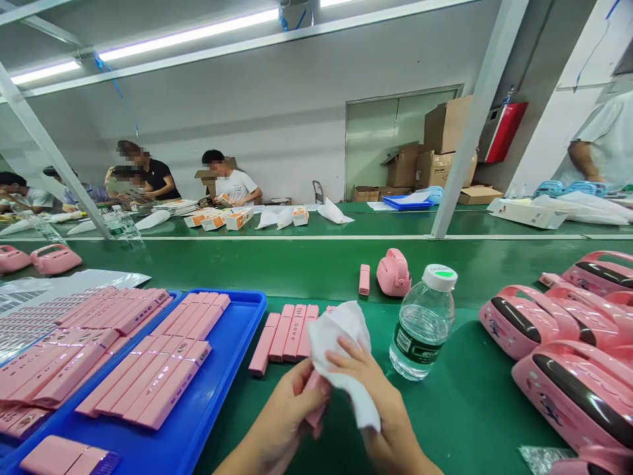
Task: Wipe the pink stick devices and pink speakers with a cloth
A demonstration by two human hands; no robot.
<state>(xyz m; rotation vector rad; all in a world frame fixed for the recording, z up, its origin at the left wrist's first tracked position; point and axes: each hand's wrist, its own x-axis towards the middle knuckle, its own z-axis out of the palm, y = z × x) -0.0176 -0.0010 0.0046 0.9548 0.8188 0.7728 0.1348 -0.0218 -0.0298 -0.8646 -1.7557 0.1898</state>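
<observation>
My left hand (291, 409) is closed around a pink rectangular bar (316, 396), mostly hidden by the fingers and a cloth. In my right hand (370, 389) is a white cloth (341, 330), pressed against the bar's upper end. Just beyond lie several similar pink bars (287, 333) side by side on the green surface, some with a row of buttons. A clear water bottle (422, 326) with a white cap stands upright to the right of my right hand.
Blue trays (217, 376) of pink bars lie on the left. Several pink handled cases (568, 389) crowd the right edge. Farther back stand a small pink case (394, 272) and a single bar (364, 280). Across the green bench (306, 257), several people work near white-and-orange boxes (239, 218).
</observation>
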